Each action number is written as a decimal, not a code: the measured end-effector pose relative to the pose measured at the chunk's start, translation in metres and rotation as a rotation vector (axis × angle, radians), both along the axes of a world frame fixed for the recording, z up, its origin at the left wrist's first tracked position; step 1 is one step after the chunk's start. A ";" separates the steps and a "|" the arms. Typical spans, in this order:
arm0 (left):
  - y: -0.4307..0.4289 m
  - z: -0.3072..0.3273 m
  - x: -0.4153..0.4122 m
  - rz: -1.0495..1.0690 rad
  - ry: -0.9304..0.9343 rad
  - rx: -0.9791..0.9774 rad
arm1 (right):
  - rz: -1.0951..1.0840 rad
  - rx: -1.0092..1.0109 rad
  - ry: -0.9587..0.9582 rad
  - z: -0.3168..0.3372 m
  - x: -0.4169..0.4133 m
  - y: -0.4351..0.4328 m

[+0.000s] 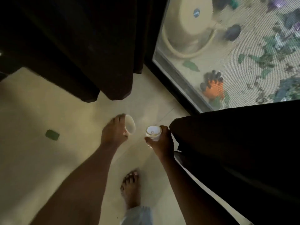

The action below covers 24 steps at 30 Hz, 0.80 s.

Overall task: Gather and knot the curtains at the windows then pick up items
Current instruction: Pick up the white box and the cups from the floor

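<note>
My left hand (114,131) grips a pale cup (130,124) tipped on its side, its mouth facing right. My right hand (160,141) holds a small white container (153,132) with a gold-rimmed top, upright. Both are held above the floor, a short gap between them. A dark curtain (78,46) hangs at the upper left, its hem just above the tiles. A second dark curtain (235,151) drapes along my right side, touching my right hand. The picture is blurred.
A screened window or door (227,54) with a dark frame fills the upper right; a pale tub, leaves and an orange object lie outside. A small green object (52,135) lies on the pale tiled floor (32,103). My bare foot (130,187) stands below my hands.
</note>
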<state>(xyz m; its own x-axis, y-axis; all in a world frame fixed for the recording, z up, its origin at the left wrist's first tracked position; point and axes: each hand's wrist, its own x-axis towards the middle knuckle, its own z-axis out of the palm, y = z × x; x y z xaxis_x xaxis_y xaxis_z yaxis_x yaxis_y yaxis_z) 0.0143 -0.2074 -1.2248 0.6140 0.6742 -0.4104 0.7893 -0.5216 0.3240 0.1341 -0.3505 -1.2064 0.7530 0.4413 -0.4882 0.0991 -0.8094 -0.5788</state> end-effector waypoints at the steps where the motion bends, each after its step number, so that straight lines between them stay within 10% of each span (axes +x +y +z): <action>1: -0.025 0.014 -0.012 0.180 -0.044 -0.064 | 0.005 0.000 0.019 0.011 -0.008 -0.009; 10: -0.220 0.225 -0.104 0.958 -0.470 -0.312 | -0.059 0.269 0.077 0.191 -0.093 -0.110; 24: -0.466 0.570 -0.255 0.379 -0.756 -0.286 | -0.412 0.426 0.144 0.575 -0.233 -0.448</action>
<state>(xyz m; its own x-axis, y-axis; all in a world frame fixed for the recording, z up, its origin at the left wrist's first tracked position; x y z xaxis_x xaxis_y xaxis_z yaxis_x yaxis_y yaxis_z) -0.2405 -0.6735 -0.6548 0.5453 0.8209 -0.1698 0.4148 -0.0882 0.9056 -0.0991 -0.7986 -0.6319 0.8430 0.3069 -0.4418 -0.2758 -0.4585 -0.8448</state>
